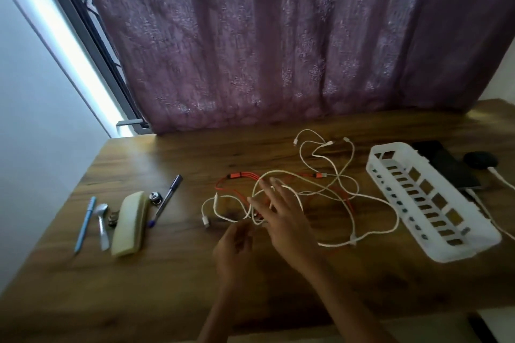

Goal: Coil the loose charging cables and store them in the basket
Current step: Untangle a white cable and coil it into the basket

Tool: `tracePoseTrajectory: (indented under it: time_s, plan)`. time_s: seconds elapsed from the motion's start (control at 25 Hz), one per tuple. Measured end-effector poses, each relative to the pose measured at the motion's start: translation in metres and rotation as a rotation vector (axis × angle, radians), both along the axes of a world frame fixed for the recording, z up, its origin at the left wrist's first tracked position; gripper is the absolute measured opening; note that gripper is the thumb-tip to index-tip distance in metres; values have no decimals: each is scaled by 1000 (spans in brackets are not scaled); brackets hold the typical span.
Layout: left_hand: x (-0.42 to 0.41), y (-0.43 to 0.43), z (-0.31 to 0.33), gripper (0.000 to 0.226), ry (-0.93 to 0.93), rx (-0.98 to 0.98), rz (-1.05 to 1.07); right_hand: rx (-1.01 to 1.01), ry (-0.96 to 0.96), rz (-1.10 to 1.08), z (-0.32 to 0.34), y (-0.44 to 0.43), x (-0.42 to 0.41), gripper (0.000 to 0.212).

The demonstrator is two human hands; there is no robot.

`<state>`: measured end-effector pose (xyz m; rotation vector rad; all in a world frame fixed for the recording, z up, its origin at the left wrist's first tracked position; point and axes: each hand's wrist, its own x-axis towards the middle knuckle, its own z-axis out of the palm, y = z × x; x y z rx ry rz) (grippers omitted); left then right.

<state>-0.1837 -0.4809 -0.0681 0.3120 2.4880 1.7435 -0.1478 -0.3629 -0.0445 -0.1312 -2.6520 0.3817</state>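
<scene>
Loose white charging cables [328, 172] lie tangled with a red cable [237, 177] across the middle of the wooden table [178, 273]. My right hand [281, 214] is spread over the tangle with straight fingers, and a white loop passes round them. My left hand [235, 242] sits just below it, its fingers curled at a white cable strand near the knot; blur hides the exact grip. An empty white slotted basket [390, 186] stands at the right, apart from the cables.
At the left lie a blue pen [85, 224], a metal spoon [102, 224], a cream case [131, 223], a dark pen [167, 198] and a small round metal item [155, 198]. Dark devices [451, 167] with a white lead sit behind the basket. A purple curtain hangs at the table's back.
</scene>
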Motion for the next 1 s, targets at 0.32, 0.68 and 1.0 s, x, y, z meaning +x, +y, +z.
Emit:
tracePoseTrajectory:
  time_s: [0.32, 0.68, 1.0]
  plan:
    - [-27, -26, 0, 35, -11, 38, -89, 332, -186, -45, -5, -7, -22, 16]
    - [-38, -3, 63, 35, 491, 13, -328, -309, 97, -72, 72, -11, -6, 15]
    - [-47, 28, 102, 20, 634, 34, -158, -604, 99, -32, 103, 32, 17, 20]
